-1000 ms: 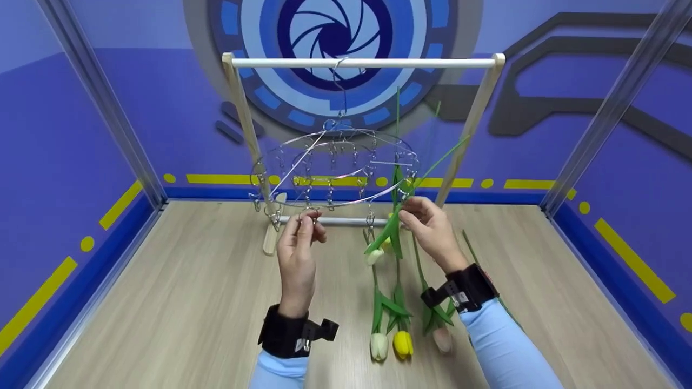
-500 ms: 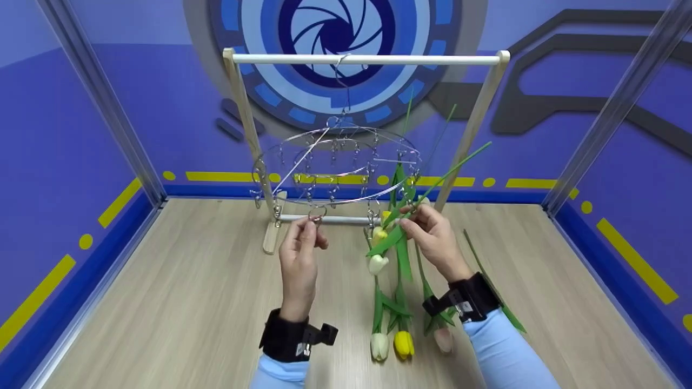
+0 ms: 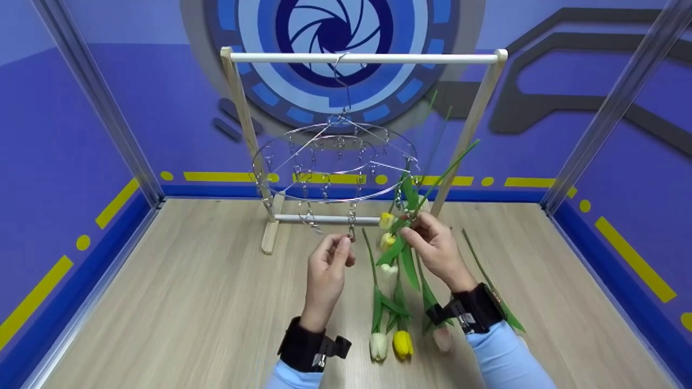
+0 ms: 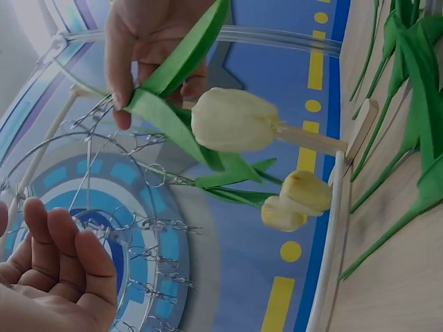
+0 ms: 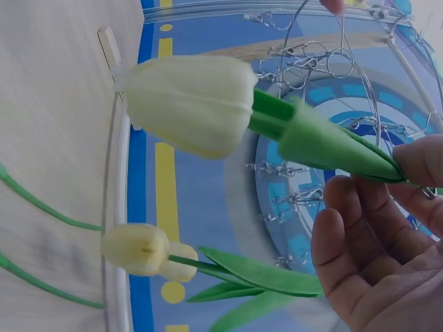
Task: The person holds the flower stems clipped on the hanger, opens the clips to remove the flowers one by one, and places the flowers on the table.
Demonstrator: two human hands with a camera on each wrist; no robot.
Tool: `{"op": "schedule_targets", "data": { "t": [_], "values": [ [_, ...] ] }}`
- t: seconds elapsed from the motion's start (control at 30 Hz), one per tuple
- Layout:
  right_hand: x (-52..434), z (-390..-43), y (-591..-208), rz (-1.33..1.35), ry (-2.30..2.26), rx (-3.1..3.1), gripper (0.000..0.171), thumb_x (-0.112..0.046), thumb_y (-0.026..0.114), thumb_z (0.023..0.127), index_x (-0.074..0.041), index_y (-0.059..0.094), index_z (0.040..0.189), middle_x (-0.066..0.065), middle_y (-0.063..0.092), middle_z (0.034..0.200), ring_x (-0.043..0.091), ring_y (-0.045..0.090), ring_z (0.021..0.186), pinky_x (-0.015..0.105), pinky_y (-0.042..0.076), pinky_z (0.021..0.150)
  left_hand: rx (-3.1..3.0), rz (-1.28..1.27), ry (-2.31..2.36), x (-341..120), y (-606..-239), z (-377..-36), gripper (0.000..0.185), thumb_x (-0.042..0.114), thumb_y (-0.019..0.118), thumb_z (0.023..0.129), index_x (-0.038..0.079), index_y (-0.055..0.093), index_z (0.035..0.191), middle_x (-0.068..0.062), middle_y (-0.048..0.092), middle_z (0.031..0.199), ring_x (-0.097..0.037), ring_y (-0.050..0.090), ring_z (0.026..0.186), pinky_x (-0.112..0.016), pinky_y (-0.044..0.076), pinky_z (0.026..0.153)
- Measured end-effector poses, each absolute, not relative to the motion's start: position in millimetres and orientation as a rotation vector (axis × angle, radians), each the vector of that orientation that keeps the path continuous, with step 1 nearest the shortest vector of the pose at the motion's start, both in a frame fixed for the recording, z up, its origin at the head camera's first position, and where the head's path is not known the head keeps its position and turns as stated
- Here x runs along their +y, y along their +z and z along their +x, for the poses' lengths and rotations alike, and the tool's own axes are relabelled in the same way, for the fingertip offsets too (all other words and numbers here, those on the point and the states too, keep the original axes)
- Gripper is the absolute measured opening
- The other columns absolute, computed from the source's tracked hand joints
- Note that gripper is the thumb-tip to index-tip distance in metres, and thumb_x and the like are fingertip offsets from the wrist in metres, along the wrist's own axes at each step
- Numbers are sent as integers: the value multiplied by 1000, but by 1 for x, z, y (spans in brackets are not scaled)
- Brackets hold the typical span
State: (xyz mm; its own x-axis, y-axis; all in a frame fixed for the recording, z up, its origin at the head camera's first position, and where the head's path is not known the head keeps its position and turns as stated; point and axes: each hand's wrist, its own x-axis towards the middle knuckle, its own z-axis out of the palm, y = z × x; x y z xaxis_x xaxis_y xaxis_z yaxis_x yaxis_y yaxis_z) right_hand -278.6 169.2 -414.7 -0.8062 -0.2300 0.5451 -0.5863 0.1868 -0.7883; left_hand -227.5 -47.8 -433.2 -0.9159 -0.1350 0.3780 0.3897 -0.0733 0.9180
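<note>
In the head view my left hand (image 3: 327, 265) pinches a metal clip (image 3: 352, 232) hanging from the front of the round wire clip hanger (image 3: 332, 201). My right hand (image 3: 435, 251) holds a white tulip (image 3: 388, 269) by its stem, close below the hanger's right side. The tulip hangs head down, its green stem end pointing up and right. The right wrist view shows thumb and finger on the stem, with clip wire (image 5: 429, 192) at the fingertips. Behind the white tulip (image 4: 235, 119), two pale yellow tulips (image 4: 304, 192) hang head down from the hanger.
A wooden stand with a white top bar (image 3: 362, 58) carries the hanger. On the tabletop (image 3: 216, 302) lie a white tulip (image 3: 379, 346), a yellow tulip (image 3: 403, 344) and a pink tulip (image 3: 443, 340). Another green stem (image 3: 481, 265) lies right of my right hand.
My left hand has left one front clip and moved right to another. The hanger has turned, its front clips shifting left. My right hand keeps hold of the tulip, slightly lower than before.
</note>
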Motion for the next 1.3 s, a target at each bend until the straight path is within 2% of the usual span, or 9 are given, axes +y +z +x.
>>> {"op": "schedule_targets", "data": {
  "t": [0.2, 0.37, 0.53, 0.7, 0.9, 1.0, 1.2, 1.3],
  "values": [
    [166, -270, -413, 809, 1582, -2221, 13, 1, 58, 103, 4, 65, 114, 18, 67, 110, 13, 55, 78, 23, 44, 68, -1936, -359, -2026, -35, -433, -226, 26, 17, 53, 109, -3, 69, 107, -17, 67, 88, -17, 62, 82, -31, 54, 79],
    [161, -265, -411, 883, 1524, -2208, 17, 3, 58, 102, 6, 63, 118, 7, 62, 90, 10, 52, 73, 23, 44, 64, -1945, -406, -2024, -30, -432, -226, 25, 16, 54, 108, -3, 69, 115, -24, 69, 100, -18, 67, 91, -33, 57, 85],
    [158, -261, -408, 943, 1459, -2213, 10, 1, 58, 103, 2, 62, 112, 1, 55, 83, 8, 46, 68, 24, 38, 61, -1963, -435, -1957, -30, -430, -227, 25, 15, 55, 108, -1, 68, 122, -16, 70, 110, -26, 67, 103, -29, 53, 89],
    [156, -258, -407, 985, 1434, -2226, 14, 1, 57, 104, -1, 63, 117, 2, 52, 84, 10, 44, 69, 25, 36, 61, -1983, -453, -1853, -35, -427, -231, 28, 16, 56, 107, 0, 67, 127, -12, 71, 115, -28, 65, 103, -29, 51, 86],
    [153, -258, -408, 1014, 1369, -2229, 21, 3, 55, 103, 1, 68, 119, 10, 61, 97, 11, 48, 77, 23, 40, 66, -2003, -503, -1766, -42, -423, -235, 30, 16, 55, 108, 2, 65, 132, -12, 69, 121, -23, 64, 105, -33, 51, 90],
    [151, -258, -408, 1037, 1346, -2234, 20, 3, 55, 103, 2, 69, 117, 13, 63, 101, 11, 48, 79, 23, 40, 68, -2010, -519, -1786, -45, -421, -236, 32, 16, 54, 108, 0, 63, 134, -12, 68, 126, -24, 64, 110, -34, 51, 93],
    [148, -259, -407, 1083, 1277, -2252, 13, 3, 56, 103, 1, 68, 106, 5, 53, 88, 11, 44, 72, 23, 36, 65, -1967, -542, -1885, -46, -418, -238, 34, 15, 54, 108, -1, 60, 138, -16, 66, 132, -32, 64, 116, -35, 52, 97],
    [148, -259, -407, 1103, 1249, -2269, 11, 3, 56, 103, 1, 67, 103, 5, 52, 86, 12, 44, 73, 24, 36, 65, -1943, -536, -1913, -45, -418, -240, 34, 15, 56, 107, -1, 60, 137, -16, 67, 131, -31, 65, 114, -33, 52, 97]
  ]
}}
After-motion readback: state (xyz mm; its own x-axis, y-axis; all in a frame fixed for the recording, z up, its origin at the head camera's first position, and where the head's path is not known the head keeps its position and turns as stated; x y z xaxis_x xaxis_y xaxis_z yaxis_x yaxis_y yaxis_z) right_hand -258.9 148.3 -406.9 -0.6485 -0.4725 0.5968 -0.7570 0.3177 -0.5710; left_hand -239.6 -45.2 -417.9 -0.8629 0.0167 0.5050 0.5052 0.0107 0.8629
